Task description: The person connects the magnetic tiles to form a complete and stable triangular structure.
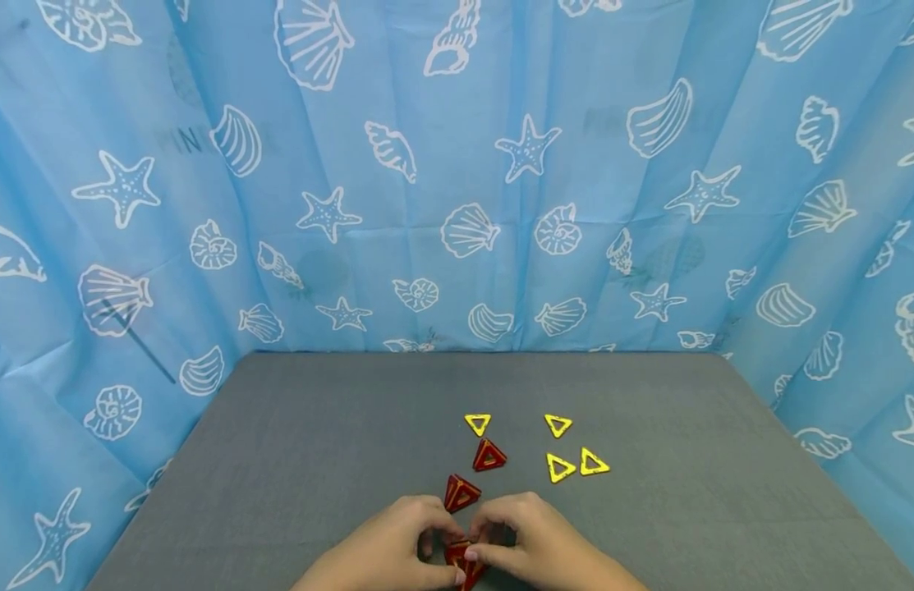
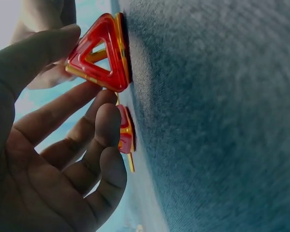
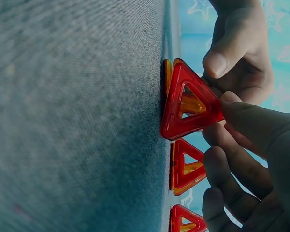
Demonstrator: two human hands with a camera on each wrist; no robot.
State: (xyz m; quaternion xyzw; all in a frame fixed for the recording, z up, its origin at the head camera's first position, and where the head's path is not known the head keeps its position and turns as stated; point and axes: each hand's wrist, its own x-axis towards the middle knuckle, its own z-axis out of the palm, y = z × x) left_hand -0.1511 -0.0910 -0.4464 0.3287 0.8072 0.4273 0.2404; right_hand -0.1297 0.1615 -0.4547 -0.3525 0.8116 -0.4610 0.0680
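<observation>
Near the front edge of the table, both hands hold a small pyramid of magnetic triangle tiles (image 1: 453,556), red on the faces I see with yellow-orange tiles behind. My left hand (image 1: 401,546) grips it from the left, thumb low and index finger on top. From the other side my right hand (image 1: 534,542) pinches its upper tip between thumb and fingers, clearest in the right wrist view on the red face (image 3: 183,128). The pyramid's base stands at the tabletop. Just beyond the hands sits a second red pyramid (image 1: 453,493), and behind that a third (image 1: 481,460).
One flat yellow triangle tile (image 1: 477,417) lies past the third pyramid. To the right are three more: a far one (image 1: 552,420) and a nearer pair, left (image 1: 551,469) and right (image 1: 594,472). A blue shell-print curtain (image 1: 457,287) surrounds the grey table (image 1: 316,427).
</observation>
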